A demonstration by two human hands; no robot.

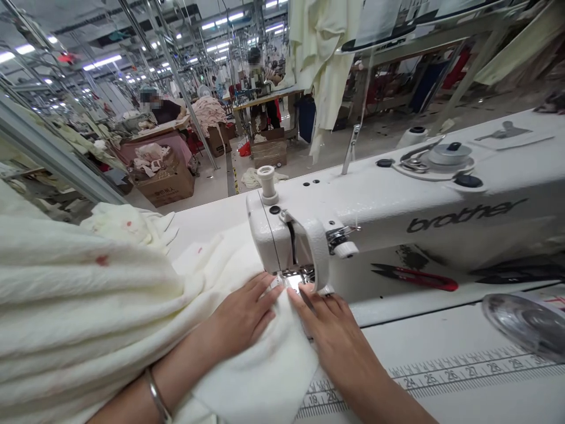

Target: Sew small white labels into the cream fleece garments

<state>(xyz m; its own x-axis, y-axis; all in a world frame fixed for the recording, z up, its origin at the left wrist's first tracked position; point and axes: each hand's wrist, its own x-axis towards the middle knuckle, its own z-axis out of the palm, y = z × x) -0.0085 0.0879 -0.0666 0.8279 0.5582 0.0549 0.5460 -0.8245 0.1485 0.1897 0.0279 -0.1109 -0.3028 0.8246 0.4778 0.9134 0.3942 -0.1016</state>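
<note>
A cream, fleecy cloth [265,377] with small red marks runs under the needle area of a white sewing machine [291,235]. My left hand [242,309] lies flat on this cloth, fingers stretched toward the presser foot [293,281], which is lit and partly hidden. On the other side, my right hand [329,327] rests at the cloth's right edge, its fingers extended close by the foot. Between two of its fingers shows a narrow dark strip that I cannot make out. The bulk of the cloth is heaped over my left forearm's side.
Red-handled thread snips [415,277] lie on the machine bed, beside a dark tool [521,270]. A printed ruler [441,377] runs along the table's front, with a clear round object [525,324] at right. Beyond are cardboard boxes [165,185], hanging cream cloth [326,59] and people at other machines.
</note>
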